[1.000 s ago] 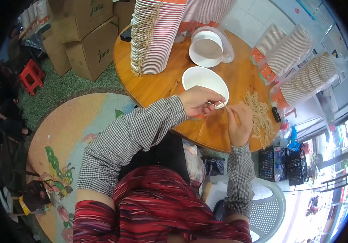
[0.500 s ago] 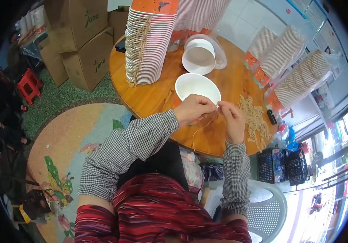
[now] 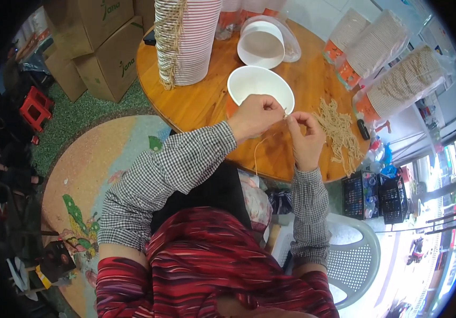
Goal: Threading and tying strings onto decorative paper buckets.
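Twine strand point(image 3: 255, 159): centre of frame, on the near side of the white tub point(image 3: 259, 85), tail trailing to the table edge point(image 3: 222, 139). Your left hand point(image 3: 258, 114) pinches it; your right hand point(image 3: 307, 140) pinches close beside, fingertips about meeting. Likely light, limp, slightly rough; best held close to the ends. Tub open, white inside showing. Bagged tub stacks point(image 3: 379, 50), upper right. Black crate point(image 3: 352, 197), right: bottles, apparently.
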`<state>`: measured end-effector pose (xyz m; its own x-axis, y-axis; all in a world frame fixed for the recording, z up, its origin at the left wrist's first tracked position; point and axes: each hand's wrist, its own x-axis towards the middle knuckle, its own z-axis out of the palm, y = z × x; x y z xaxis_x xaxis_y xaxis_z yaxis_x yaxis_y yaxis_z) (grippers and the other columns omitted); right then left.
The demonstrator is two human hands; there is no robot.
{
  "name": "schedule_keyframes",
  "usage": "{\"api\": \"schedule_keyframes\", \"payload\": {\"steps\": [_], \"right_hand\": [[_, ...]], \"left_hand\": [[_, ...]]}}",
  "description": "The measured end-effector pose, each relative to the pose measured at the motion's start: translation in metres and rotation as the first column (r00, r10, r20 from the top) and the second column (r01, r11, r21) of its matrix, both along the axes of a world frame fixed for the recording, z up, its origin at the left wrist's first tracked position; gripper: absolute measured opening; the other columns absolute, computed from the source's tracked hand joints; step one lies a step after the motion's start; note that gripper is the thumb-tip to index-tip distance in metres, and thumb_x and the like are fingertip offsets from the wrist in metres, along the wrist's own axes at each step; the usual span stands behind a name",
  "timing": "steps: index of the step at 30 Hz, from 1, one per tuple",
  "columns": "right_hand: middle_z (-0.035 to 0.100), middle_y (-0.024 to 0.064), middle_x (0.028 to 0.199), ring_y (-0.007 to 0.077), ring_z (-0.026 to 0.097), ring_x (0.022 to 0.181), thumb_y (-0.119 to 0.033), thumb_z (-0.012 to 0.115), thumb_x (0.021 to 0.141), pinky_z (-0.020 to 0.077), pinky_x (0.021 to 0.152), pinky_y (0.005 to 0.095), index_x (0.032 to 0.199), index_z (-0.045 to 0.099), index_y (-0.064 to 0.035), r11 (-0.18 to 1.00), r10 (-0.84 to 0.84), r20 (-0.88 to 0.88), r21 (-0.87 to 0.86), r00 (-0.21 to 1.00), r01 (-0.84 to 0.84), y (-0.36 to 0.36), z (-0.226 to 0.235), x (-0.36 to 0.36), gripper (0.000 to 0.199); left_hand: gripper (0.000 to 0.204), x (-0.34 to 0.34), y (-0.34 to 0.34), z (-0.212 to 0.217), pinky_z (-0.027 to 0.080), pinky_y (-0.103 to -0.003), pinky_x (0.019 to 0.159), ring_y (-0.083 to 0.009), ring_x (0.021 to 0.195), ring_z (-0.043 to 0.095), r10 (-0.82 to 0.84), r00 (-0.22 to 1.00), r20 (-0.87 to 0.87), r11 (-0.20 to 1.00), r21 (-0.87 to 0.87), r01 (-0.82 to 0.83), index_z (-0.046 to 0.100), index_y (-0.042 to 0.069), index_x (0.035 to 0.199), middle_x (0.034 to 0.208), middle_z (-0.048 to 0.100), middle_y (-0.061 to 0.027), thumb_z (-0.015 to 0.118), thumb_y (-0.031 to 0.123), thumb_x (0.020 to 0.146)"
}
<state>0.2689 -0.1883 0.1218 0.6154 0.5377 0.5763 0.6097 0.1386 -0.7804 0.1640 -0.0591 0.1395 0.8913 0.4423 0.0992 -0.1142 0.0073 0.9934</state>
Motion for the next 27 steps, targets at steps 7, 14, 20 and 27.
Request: {"api": "schedule_keyframes", "payload": {"steps": [7,14,20,27], "right_hand": [[0.06,0.0063,0.083,0.0126,0.055,0.079,-0.004,0.066,0.08,0.044,0.073,0.0252,0.086,0.062,0.0022,0.998,0.017,0.117,-0.056,0.993,-0.01,-0.008,0.0,-0.003,0.009],[0.06,0.006,0.083,0.0124,0.054,0.078,-0.005,0.066,0.081,0.0435,0.073,0.025,0.088,0.063,0.0018,0.999,0.013,0.09,-0.05,0.996,-0.008,-0.01,0.003,-0.006,0.01],[0.059,0.0048,0.083,0.011,0.053,0.077,-0.005,0.066,0.081,0.0429,0.071,0.0242,0.088,0.063,0.002,0.999,0.025,0.065,-0.047,0.998,-0.022,-0.01,0.007,-0.003,0.01],[0.059,0.0045,0.083,0.01,0.052,0.077,-0.006,0.066,0.082,0.0426,0.07,0.0237,0.088,0.063,0.002,0.998,0.039,0.082,-0.047,0.996,-0.035,-0.007,0.006,-0.003,0.01]], "left_hand": [[0.011,0.004,-0.005,-0.003,0.037,-0.022,0.041,-0.006,0.048,0.048,0.055,0.992,0.116,0.993,-0.109,-0.042,0.06,-0.002,0.082,0.065,0.058,-0.0023,0.064,0.008,0.079],[0.012,0.005,-0.006,-0.009,0.047,-0.021,0.062,-0.0046,0.068,0.056,0.068,0.993,0.093,0.992,0.101,-0.077,0.066,-0.001,0.088,0.075,0.062,-0.0009,0.065,0.01,0.082],[0.012,0.004,-0.008,-0.011,0.044,-0.027,0.045,-0.0123,0.052,0.058,0.139,0.947,0.29,0.936,0.273,-0.221,0.066,-0.003,0.085,0.069,0.064,-0.0072,0.065,0.008,0.08],[0.011,-0.003,-0.009,-0.006,0.049,-0.035,0.064,-0.0267,0.073,0.062,0.131,0.897,0.423,0.68,0.62,-0.391,0.066,-0.001,0.082,0.08,0.062,-0.0116,0.063,0.009,0.079]]}}
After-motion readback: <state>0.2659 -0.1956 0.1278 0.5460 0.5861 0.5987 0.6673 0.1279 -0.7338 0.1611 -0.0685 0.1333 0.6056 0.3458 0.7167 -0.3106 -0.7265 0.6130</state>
